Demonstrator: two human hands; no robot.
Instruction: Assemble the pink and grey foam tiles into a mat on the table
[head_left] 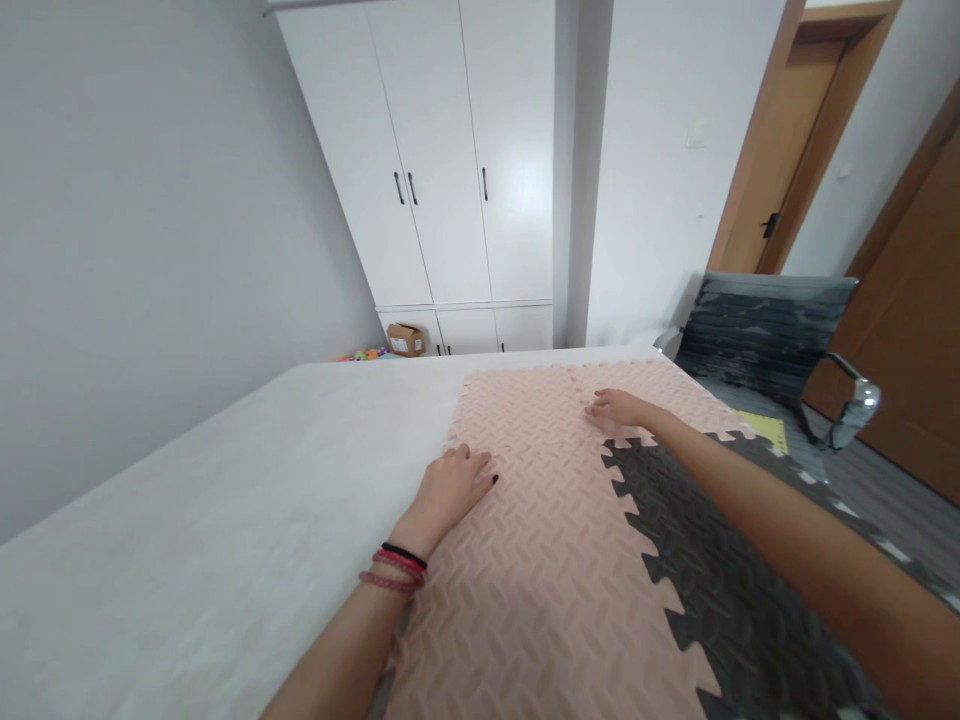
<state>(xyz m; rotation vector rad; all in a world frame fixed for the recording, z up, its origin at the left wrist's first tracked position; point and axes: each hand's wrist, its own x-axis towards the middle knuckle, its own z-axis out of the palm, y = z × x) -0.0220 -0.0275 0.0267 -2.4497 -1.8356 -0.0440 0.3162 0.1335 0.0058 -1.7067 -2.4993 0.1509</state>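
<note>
My left hand lies on the left edge of a pink foam mat tile, fingers stretched forward and holding nothing. Farther away, my right hand rests by the seam between pink foam tiles, close to the corner of a dark grey foam tile. Its fingers are extended and apart. Another pink tile lies beyond my left hand, and one more pink tile sits at the far right. The grey tile's toothed edge runs along the near pink tile, partly covered by my right forearm.
The foam tiles lie on a white table. Beyond its far edge are a cardboard box, colourful items and a white wardrobe. A dark chair stands at the right, near a yellow sheet and a wooden door.
</note>
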